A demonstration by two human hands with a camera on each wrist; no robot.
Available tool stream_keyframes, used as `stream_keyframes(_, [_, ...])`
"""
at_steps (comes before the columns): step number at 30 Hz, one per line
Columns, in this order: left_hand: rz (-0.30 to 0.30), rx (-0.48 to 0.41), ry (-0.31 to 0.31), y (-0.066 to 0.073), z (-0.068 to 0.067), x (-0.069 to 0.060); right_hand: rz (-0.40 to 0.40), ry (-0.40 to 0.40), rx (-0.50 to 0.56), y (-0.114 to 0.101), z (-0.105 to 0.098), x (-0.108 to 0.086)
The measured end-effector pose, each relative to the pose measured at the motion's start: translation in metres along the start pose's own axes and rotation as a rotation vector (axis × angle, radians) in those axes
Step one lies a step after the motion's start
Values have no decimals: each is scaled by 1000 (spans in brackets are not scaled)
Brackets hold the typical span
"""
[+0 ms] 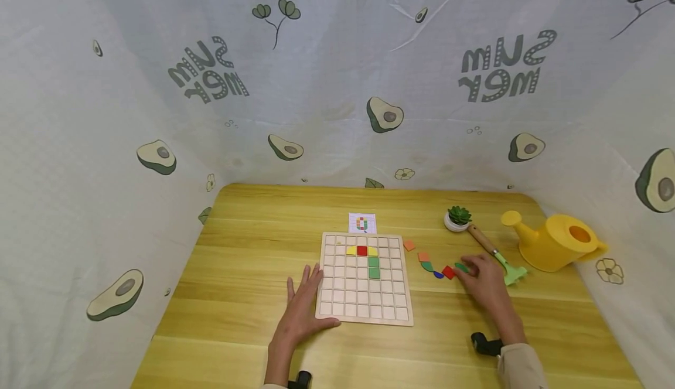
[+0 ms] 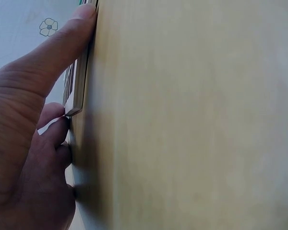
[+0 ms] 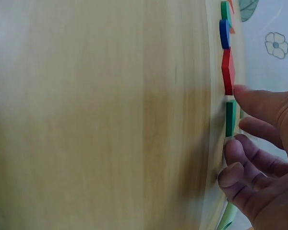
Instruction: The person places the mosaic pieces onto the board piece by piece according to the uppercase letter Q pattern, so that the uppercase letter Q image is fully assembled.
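My left hand (image 1: pixel 302 314) rests at the near left corner of the wooden grid board (image 1: pixel 345 301), fingers along its left side and thumb at its near edge. On the board lie a red square (image 1: pixel 361 251), two yellow pieces (image 1: pixel 351 251) beside it, and two green squares (image 1: pixel 374 268) in a column below the right one. To the right of the board, my right hand (image 1: pixel 482 283) curls its thumb and fingers about a green curved piece (image 3: pixel 230 117), low at the tabletop. Next to it lies a red piece (image 1: pixel 448 272).
A pattern card (image 1: pixel 362 223) lies behind the board. Orange (image 1: pixel 424 256), green (image 1: pixel 426 266) and blue (image 1: pixel 439 275) pieces lie between board and right hand. A potted succulent (image 1: pixel 459 218), wooden-handled green garden tool (image 1: pixel 511 272) and yellow watering can (image 1: pixel 554 245) stand or lie at right.
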State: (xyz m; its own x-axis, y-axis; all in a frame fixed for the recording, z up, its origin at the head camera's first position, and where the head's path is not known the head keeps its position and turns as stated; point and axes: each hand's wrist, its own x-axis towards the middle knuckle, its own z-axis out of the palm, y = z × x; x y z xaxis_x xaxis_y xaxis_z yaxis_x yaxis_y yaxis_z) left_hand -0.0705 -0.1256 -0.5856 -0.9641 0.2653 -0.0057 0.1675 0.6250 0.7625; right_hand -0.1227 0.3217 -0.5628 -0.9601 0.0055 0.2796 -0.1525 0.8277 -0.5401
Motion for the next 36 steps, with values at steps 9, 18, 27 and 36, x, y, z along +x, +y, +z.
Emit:
stream_keyframes(9, [-1, 0, -7, 0, 0, -1, 26, -29, 2, 5, -1, 1])
stream_keyframes(18, [0, -9, 1, 0, 0, 0, 30, -19, 0, 4, -2, 1])
stream_keyframes(27, [-9, -2, -1, -1, -1, 0, 72, -121, 0, -1, -6, 9])
stream_keyframes(36, [-2, 5, 0, 0, 0, 1, 80, -83, 37, 4, -3, 7])
